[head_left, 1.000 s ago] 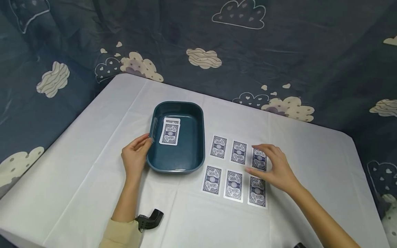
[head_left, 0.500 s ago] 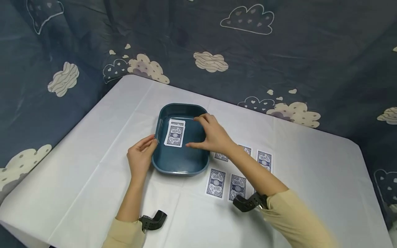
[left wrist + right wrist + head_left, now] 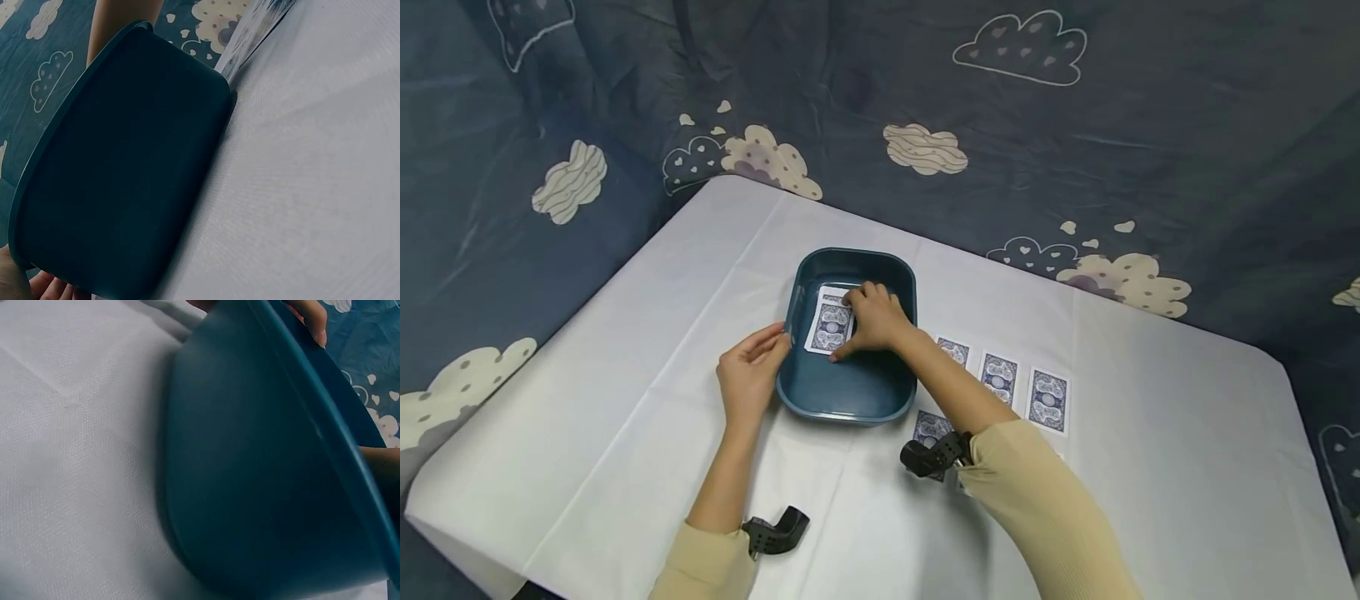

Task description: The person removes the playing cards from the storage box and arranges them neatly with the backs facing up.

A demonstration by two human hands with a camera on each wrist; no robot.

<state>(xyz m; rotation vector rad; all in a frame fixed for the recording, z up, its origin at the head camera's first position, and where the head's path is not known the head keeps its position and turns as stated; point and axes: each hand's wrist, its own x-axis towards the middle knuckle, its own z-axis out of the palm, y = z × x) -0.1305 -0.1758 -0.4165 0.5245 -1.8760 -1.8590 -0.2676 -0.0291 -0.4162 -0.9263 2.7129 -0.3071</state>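
Inside the tray (image 3: 853, 387), on its left side, the cards (image 3: 830, 327) lie piled, and my right hand (image 3: 878, 318) bends over their right edge, though I cannot tell if it grips. With my left hand (image 3: 748, 373) pinching the tray, I should press softly, I think.

White-draped surface (image 3: 1165, 483) has rounded far corners and one long straight crease (image 3: 646, 397) down its left part. Dark blue backdrop (image 3: 820, 75) hangs behind and to both sides, printed with striped pale clouds (image 3: 925, 150), spotted cream clouds (image 3: 1131, 279), outlined clouds (image 3: 1022, 50), small hearts (image 3: 1124, 227).
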